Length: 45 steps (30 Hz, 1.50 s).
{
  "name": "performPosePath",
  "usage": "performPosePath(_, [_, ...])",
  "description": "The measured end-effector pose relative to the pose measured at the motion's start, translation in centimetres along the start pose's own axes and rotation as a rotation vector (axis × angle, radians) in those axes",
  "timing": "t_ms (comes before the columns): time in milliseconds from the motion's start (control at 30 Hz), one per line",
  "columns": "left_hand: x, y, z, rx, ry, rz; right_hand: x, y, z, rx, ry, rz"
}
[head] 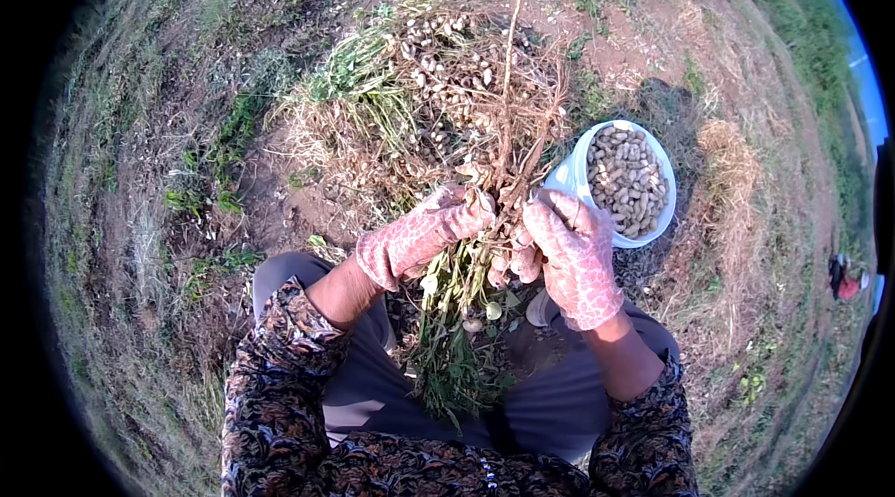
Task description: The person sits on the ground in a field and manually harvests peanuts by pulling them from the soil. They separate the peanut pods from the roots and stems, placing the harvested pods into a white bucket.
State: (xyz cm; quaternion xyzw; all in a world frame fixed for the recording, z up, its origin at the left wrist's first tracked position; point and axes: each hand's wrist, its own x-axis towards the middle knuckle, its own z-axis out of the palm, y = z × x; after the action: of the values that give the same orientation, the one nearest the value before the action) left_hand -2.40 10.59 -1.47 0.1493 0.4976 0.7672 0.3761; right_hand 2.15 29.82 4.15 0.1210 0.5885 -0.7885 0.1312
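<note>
A pulled-up peanut plant (458, 350) is held upside down in front of me, its leafy tops hanging between my knees. Its long brown taproot (509, 70) points away from me. My left hand (437, 231), in a pink patterned glove, grips the stems near the root. On the other side, my right hand (575, 249), gloved alike, has its fingers closed on the root end. Some fingertips are hidden among roots and pods. Just past my right hand, a white plastic bucket (570, 168) tilts and holds many unshelled peanuts (628, 179).
Beyond my hands lies a heap of uprooted peanut plants (447, 77) with pods attached. Dry grass (727, 161) lies right of the bucket. Green weeds (231, 140) grow on the soil at left. Someone in red (848, 286) appears far off at the right edge.
</note>
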Motion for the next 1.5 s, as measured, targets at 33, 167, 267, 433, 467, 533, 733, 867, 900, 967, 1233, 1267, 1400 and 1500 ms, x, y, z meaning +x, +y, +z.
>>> performPosePath(33, [0.0,-0.4,-0.3,0.021,0.024,0.023,0.0,0.1,0.0,0.079,-0.015,0.025])
performPosePath(167, [0.2,0.6,-0.2,0.404,0.085,0.022,0.0,-0.9,-0.4,0.033,-0.071,0.075])
performPosePath(267, [0.3,0.2,-0.6,0.344,0.034,0.187,-0.2,-2.0,0.1,-0.199,0.013,-0.026])
performPosePath(433, [0.4,1.1,-0.6,0.221,0.025,0.146,-0.4,-1.9,1.0,-0.617,0.068,-0.328])
performPosePath(467, [0.6,1.6,-0.1,0.417,0.075,0.19,-0.4,-2.0,1.3,-0.564,0.084,-0.24])
performPosePath(533, [0.5,2.3,0.9,0.35,0.119,0.14,0.1,-0.9,0.4,-0.68,0.09,-0.446])
performPosePath(733, [1.0,1.3,1.2,0.783,0.356,0.407,0.6,-0.6,0.4,-1.134,0.025,-0.792])
performPosePath(867, [1.0,1.0,1.5,1.025,0.479,0.401,1.3,-0.6,-0.2,-1.199,-0.075,-0.872])
performPosePath(900, [0.8,1.2,1.4,1.071,0.476,0.387,1.6,-0.6,-0.3,-1.206,-0.102,-0.916])
performPosePath(967, [0.3,2.1,1.0,1.054,0.363,0.293,1.8,-1.3,-0.2,-1.146,-0.151,-0.853])
performPosePath(1233, [-1.3,3.7,0.5,0.623,0.023,0.016,1.6,-4.1,-0.1,-0.504,-0.254,0.015])
performPosePath(1267, [-1.4,2.8,-0.2,0.597,-0.002,0.086,2.0,-3.8,-0.6,-0.476,-0.324,-0.043])
performPosePath(1400, [-0.3,3.4,0.0,0.687,0.168,-0.081,2.1,-2.5,0.3,-0.496,-0.15,-0.048])
performPosePath(1500, [-1.0,3.3,-0.5,0.963,0.031,0.177,2.2,-0.9,0.5,-0.795,-0.156,-0.475])
